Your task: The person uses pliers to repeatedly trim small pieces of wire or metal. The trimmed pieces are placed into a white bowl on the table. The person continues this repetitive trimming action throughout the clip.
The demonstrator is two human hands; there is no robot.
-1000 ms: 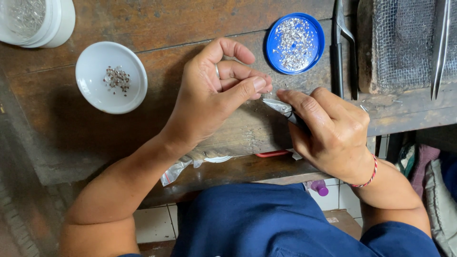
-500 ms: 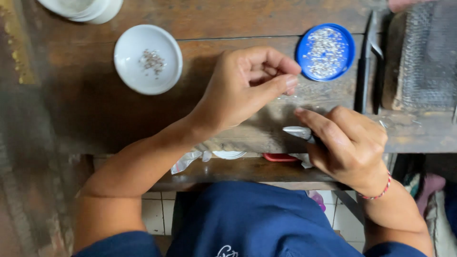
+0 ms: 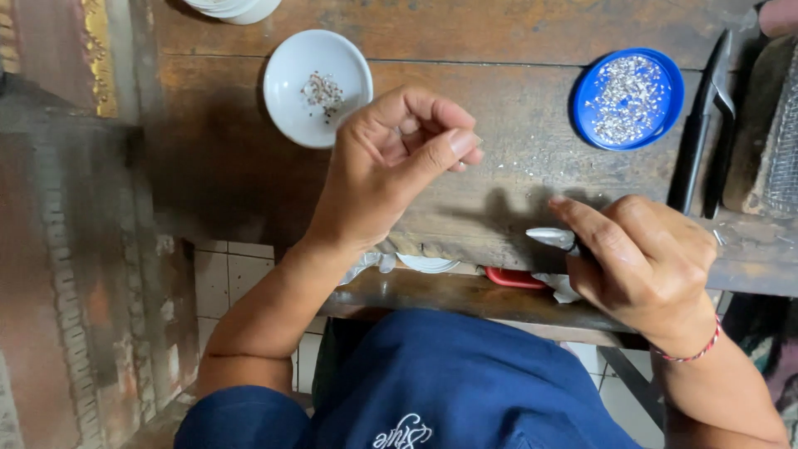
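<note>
- Left hand [image 3: 391, 166] pinched shut, contents too small to tell, near the white round ceramic dish [image 3: 317, 87] already holding few tiny beads.
- Right hand [image 3: 640, 258] grips small silvery metal tool [image 3: 550, 238]; blue round lid [image 3: 628, 98] remains full.

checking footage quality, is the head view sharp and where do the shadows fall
Head view: mostly sharp, with even, soft light; the left hand casts a broad shadow leftward on the wooden bench; the right hand with its metal tool throws a smaller one; no glare on the white dish.

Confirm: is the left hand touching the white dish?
No. The left hand is curled with thumb against fingertips beside the white dish, not on it, while the right hand grips a small metal tool.
</note>
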